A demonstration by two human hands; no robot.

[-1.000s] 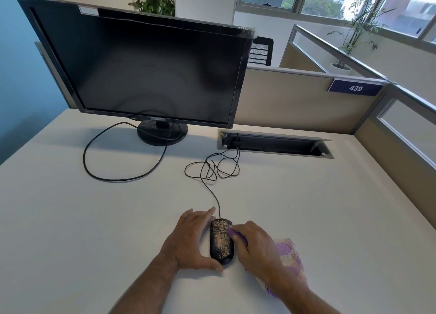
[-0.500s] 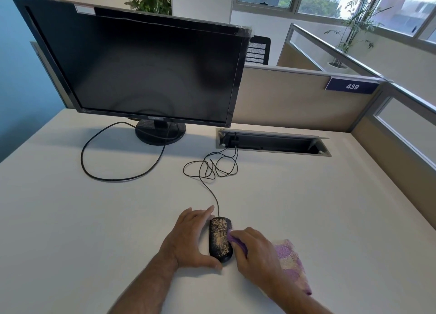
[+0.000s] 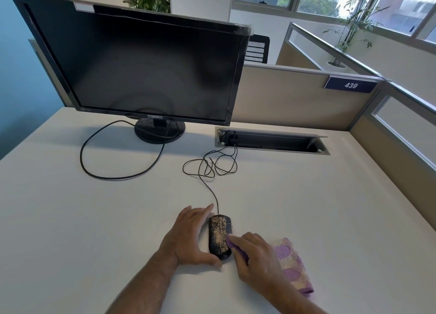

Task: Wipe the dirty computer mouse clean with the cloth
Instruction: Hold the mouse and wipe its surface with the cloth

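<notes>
A black wired mouse (image 3: 219,236) lies on the white desk (image 3: 94,219), its top speckled with tan dirt. My left hand (image 3: 188,238) cups its left side, fingers along the edge and thumb at its near end. My right hand (image 3: 256,259) grips a purple and beige cloth (image 3: 291,265) and presses a purple fold of it against the mouse's right flank. Most of the cloth trails out behind my right hand on the desk.
A large dark monitor (image 3: 146,63) stands at the back left, with a looping black cable (image 3: 113,172) on the desk. The mouse cord (image 3: 212,167) coils toward an open cable tray (image 3: 271,141). Beige partitions (image 3: 295,96) close the back and right sides.
My right hand with the cloth has slid back a little along the mouse's right side toward its near end. The left hand has kept its hold.
</notes>
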